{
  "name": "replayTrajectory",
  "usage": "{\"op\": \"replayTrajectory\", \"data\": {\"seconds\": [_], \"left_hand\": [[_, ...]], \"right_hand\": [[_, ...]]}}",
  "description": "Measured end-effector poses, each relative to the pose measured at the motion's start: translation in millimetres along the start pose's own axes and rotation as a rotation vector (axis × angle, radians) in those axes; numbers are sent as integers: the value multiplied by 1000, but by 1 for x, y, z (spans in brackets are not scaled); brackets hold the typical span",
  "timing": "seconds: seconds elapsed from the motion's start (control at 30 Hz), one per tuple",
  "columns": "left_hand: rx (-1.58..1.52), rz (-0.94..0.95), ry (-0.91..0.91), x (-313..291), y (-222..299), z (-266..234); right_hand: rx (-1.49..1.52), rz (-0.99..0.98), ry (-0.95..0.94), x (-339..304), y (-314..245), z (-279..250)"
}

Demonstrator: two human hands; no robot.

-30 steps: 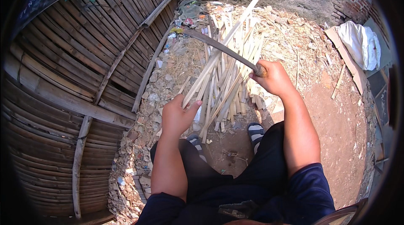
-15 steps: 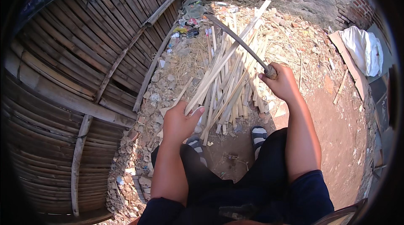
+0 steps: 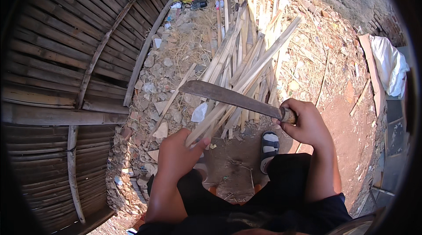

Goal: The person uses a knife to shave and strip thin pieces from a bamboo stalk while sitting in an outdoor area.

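Right hand [image 3: 304,123] hides much of the handle [image 3: 288,116], left hand [image 3: 176,153] one end of the strip [image 3: 260,66]

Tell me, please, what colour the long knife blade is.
The knife blade is dark greyish-brown; it shows best in the head view.

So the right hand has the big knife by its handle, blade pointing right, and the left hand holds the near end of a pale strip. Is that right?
Not quite: in the head view the big knife's blade points left. The rest stands: the right hand grips its handle, and the left hand holds the near end of a pale strip.
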State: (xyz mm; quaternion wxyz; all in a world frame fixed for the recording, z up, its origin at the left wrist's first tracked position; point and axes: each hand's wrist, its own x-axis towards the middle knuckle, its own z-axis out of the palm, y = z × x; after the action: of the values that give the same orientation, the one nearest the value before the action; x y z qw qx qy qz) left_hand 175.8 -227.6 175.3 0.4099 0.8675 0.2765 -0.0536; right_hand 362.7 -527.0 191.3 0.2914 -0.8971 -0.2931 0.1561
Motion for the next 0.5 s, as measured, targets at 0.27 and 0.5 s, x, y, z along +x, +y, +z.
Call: {"op": "replayTrajectory", "data": {"seconds": [0.27, 0.5], "left_hand": [[11, -3, 56, -32, 2, -12], [-132, 159, 196, -60, -6, -21]], "right_hand": [[7, -134, 71, -11, -26, 2], [-256, -373, 415, -42, -54, -2]]}}
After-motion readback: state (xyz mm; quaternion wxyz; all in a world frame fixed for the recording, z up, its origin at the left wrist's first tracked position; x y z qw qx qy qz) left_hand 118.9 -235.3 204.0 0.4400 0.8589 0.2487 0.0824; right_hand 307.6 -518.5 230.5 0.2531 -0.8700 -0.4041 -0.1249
